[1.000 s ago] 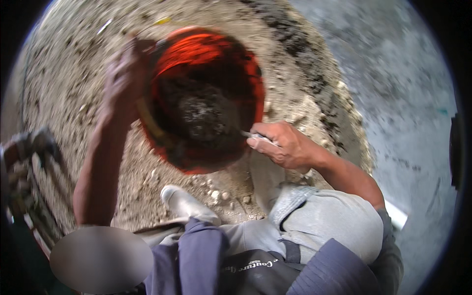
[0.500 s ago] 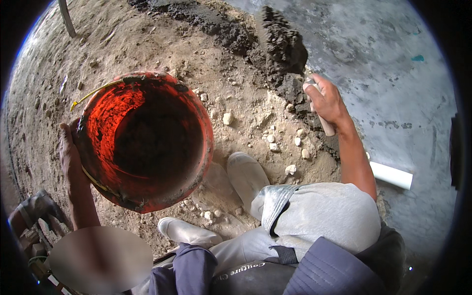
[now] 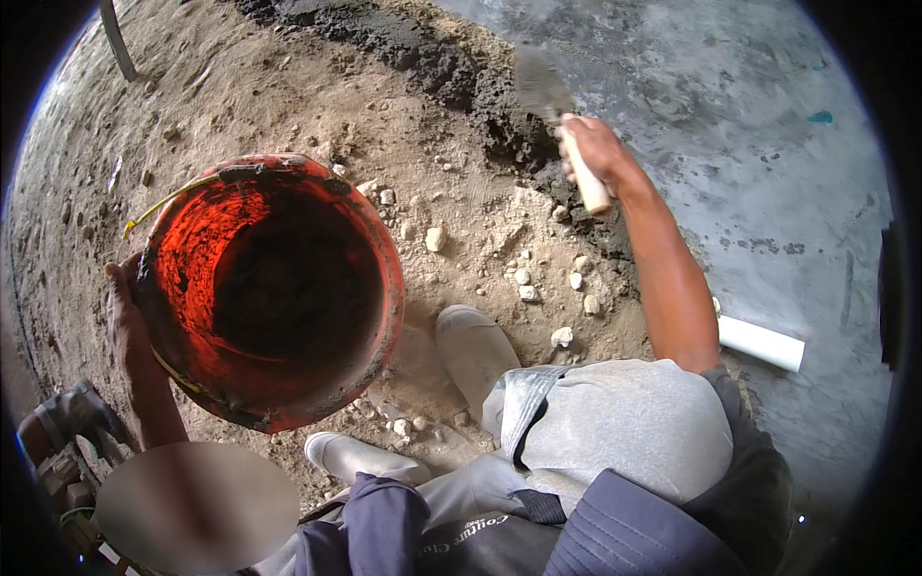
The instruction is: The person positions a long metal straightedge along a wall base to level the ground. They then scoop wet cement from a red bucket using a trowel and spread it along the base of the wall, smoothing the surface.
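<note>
My right hand (image 3: 597,154) is closed round the wooden handle of a trowel (image 3: 544,84). Its grey blade lies over the edge of the concrete floor, blurred, with no large lump of mortar on it. Just below the blade, dark wet mortar (image 3: 509,134) lines the border between soil and concrete. At the left, a red bucket (image 3: 392,317) with a yellow handle is tilted so that its mouth faces me; dark material shows inside. My left hand (image 3: 123,298) grips the bucket's outer left side, its fingers partly hidden by the wall.
Smooth grey concrete (image 3: 768,173) spreads on the right, with a white pipe (image 3: 762,343) lying near my right elbow. Loose soil with pale stones (image 3: 436,238) covers the middle. My boots (image 3: 475,350) stand below the bucket. A thin post (image 3: 117,40) rises far left.
The mortar heaped on the trowel has come off onto the dark strip. My right hand has moved up and left. The bucket sits slightly lower and further left in view.
</note>
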Action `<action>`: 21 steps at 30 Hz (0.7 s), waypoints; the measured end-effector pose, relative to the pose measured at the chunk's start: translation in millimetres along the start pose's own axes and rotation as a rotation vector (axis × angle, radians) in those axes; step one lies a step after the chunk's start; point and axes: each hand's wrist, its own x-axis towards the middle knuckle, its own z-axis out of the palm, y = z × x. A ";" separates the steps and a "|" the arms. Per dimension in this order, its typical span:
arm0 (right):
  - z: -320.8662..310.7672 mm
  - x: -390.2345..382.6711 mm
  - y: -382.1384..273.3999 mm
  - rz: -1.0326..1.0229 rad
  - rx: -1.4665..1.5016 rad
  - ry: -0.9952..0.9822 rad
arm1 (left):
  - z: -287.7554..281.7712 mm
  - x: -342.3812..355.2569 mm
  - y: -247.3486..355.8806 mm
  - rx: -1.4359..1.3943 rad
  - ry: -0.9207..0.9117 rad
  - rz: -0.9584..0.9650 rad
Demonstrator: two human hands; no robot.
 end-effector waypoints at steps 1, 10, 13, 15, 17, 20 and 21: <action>10.2 9.2 -1.2 0.015 0.084 -0.109 | -4.9 -4.1 6.5 -0.024 0.000 -0.001; 33.8 -16.1 83.5 0.147 -0.276 0.011 | -13.0 15.6 -14.6 0.051 -0.105 -0.008; 30.5 -30.5 111.7 0.184 -0.260 0.076 | -11.9 16.7 -9.4 0.108 -0.082 -0.050; 36.1 -30.8 124.7 0.179 -0.160 0.171 | -7.7 15.5 -7.9 0.056 -0.074 -0.089; 56.5 -36.8 112.5 0.195 0.133 0.186 | -8.9 10.8 -8.7 -0.001 -0.088 -0.018; 81.2 -13.7 80.0 0.122 0.379 0.161 | -8.6 8.3 -9.6 -0.059 -0.107 0.015; 88.3 9.0 73.3 0.090 0.406 0.066 | -10.1 8.1 -9.1 -0.069 -0.109 0.012</action>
